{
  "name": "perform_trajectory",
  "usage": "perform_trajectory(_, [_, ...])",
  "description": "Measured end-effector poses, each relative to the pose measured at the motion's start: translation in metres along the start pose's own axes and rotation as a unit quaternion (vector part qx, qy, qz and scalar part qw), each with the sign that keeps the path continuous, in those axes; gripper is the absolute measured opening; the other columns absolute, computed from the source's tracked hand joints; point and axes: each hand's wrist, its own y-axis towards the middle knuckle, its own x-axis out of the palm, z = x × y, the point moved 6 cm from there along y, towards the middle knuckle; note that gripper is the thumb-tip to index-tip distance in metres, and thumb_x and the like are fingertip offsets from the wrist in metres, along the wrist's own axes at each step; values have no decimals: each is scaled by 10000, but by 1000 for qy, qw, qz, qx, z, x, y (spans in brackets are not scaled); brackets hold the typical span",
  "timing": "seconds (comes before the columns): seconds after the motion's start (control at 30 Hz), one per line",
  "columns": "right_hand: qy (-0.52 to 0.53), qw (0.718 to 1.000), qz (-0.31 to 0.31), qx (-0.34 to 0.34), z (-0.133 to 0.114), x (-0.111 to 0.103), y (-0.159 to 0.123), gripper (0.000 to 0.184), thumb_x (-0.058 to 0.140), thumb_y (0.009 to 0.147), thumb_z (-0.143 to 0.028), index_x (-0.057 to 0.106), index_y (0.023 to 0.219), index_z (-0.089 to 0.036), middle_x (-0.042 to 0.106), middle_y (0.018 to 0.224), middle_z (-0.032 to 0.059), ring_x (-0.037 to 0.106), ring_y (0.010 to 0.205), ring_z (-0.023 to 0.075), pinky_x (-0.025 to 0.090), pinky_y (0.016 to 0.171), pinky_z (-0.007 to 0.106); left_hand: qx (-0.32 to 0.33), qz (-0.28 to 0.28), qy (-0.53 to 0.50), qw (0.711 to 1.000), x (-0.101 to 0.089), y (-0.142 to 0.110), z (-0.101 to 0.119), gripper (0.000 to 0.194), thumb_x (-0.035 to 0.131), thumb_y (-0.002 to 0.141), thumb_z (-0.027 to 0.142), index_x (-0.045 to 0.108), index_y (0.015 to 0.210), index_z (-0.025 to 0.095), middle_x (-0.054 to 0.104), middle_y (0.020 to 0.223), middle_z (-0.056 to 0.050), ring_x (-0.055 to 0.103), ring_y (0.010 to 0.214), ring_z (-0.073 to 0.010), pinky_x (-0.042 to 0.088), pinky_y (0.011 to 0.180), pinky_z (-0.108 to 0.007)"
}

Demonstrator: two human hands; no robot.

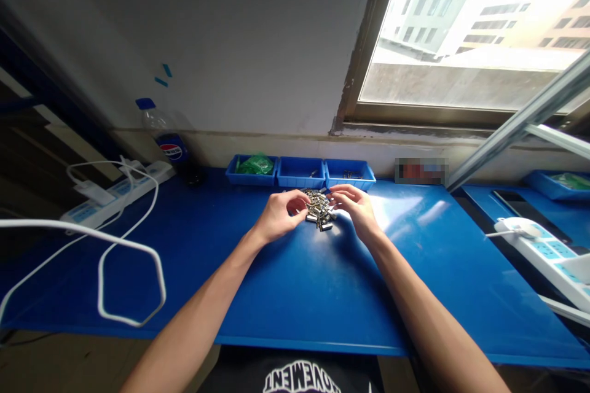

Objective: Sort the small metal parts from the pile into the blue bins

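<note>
A heap of small metal parts [318, 207], some thin and brassy, some short silvery cylinders, lies on the blue table between my hands. My left hand [283, 214] is at the heap's left edge, its fingers curved and a gap showing between thumb and forefinger. On the other side, my right hand [357, 207] reaches over the heap's right edge with its fingers loosely stretched and apart. I see nothing held in either hand, though the fingertips are small and partly hidden against the parts.
Three blue bins stand behind the heap: the left bin [252, 180] holds a green plastic bag [256, 164], the middle bin [299, 181] and right bin [353, 183] a few small parts. A cola bottle [173, 146], power strips [110, 196] and a white cable [159, 276] are around.
</note>
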Motion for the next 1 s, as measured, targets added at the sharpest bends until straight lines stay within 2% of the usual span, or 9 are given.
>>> perform_trajectory(0.23, [-28, 998, -56, 13, -6, 14, -5, 287, 824, 756, -419, 771, 966, -231, 784, 823, 31, 691, 721, 202, 542, 703, 349, -37, 86, -94, 991, -6, 2, -4, 230, 823, 770, 282, 742, 948, 160, 806, 931, -63, 791, 851, -212, 672, 825, -328])
perform_trajectory(0.37, [-15, 994, -103, 26, -11, 23, -12, 369, 850, 755, -427, 785, 1064, -235, 810, 930, 54, 720, 795, 220, 549, 733, 354, -36, 91, -105, 990, -5, 2, -6, 252, 838, 762, 276, 740, 962, 156, 804, 931, -65, 793, 860, -212, 673, 841, -331])
perform_trajectory(0.57, [-3, 993, -113, 24, -5, 23, -12, 291, 863, 765, -443, 824, 966, -237, 806, 885, 41, 711, 773, 211, 558, 761, 357, -28, 82, -95, 992, -1, 0, -3, 232, 828, 785, 280, 745, 963, 157, 802, 931, -57, 793, 865, -203, 674, 851, -324])
perform_trajectory(0.77, [17, 992, -121, 37, 0, 21, -10, 294, 859, 778, -447, 830, 977, -234, 804, 876, 40, 714, 777, 212, 559, 786, 364, -12, 71, -69, 995, 2, -1, 1, 191, 792, 828, 290, 747, 965, 165, 803, 936, -50, 787, 848, -194, 671, 835, -315])
perform_trajectory(0.87, [-3, 993, -113, 30, 0, 20, -9, 286, 872, 762, -448, 832, 946, -233, 794, 845, 37, 701, 758, 211, 558, 784, 370, 11, 71, -15, 997, 2, -1, 4, 129, 754, 864, 267, 745, 955, 176, 801, 933, -46, 772, 826, -183, 648, 801, -295])
perform_trajectory(1.0, [-12, 999, -45, -5, -3, 9, -4, 270, 878, 766, -440, 824, 938, -239, 793, 849, 39, 713, 787, 220, 571, 819, 384, 61, 51, 103, 991, 6, -3, 6, 89, 669, 928, 225, 744, 961, 190, 792, 962, -56, 736, 838, -188, 604, 795, -312])
